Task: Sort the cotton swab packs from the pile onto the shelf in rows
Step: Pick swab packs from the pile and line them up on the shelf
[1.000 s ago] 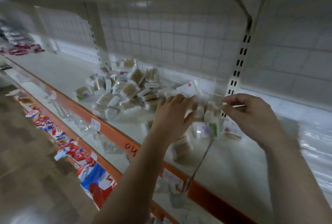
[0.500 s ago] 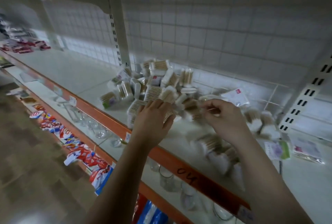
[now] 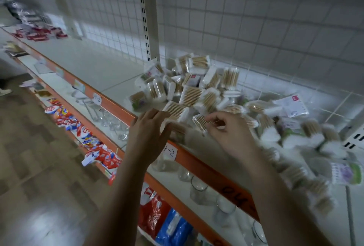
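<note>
A pack (image 3: 200, 121) is pinched at its near end between the thumb and curled fingers of the right hand (image 3: 230, 135), just above the front of the shelf (image 3: 102, 68); an end grip of this kind probably lets it be lifted clear without the neighbours being dragged. The left hand (image 3: 147, 135) is held with fingers straight and apart, nothing gripped, at the near edge of the pile (image 3: 197, 88), likely to steady it or take the next pack; whether it touches cannot be told. The pile is heaped against the wire back (image 3: 256, 19). Further right, blurred packs (image 3: 315, 141) are seen set closer together, seemingly the rows begun.
</note>
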`<state>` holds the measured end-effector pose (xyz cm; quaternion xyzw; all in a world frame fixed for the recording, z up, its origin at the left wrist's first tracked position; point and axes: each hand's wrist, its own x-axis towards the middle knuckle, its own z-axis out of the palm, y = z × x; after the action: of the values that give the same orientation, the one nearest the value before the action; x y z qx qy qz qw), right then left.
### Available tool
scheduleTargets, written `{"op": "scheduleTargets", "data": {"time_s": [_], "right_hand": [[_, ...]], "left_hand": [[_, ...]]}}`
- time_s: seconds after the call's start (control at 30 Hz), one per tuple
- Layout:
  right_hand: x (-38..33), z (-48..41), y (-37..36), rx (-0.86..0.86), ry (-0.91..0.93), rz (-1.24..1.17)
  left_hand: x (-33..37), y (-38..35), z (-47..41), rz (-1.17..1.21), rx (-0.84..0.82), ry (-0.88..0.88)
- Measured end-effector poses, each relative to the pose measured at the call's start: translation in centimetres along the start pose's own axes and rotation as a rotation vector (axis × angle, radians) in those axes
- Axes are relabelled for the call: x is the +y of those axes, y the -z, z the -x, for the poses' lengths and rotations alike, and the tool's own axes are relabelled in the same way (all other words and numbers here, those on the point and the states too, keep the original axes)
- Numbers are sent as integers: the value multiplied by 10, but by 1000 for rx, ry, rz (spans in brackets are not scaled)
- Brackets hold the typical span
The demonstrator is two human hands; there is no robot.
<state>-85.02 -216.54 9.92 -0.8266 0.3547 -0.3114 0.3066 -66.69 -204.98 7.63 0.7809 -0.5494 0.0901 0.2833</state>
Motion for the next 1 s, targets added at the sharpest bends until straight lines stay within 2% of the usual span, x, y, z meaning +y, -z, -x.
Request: {"op": "scheduleTargets", "data": {"time_s": [0.13,0.3,0.67,0.8,1.0], "right_hand": [[-2,-4,-20,-23,-19,-35],[-9,-9,-43,-114,22,36],[-10,-17,-68,-199,-23,52],[-12,-15,-65,-183,-36,-43],[-16,-15,-35,-50,-41,-114]], "left_hand": [[-13,2,7,-29,-5,26],[-27,2,10,-35,-31,63],[-41,-2,4,-26,-39,62],[-45,-3,1,-12,-29,64],[-37,-5,-16,24,13,-6]]}}
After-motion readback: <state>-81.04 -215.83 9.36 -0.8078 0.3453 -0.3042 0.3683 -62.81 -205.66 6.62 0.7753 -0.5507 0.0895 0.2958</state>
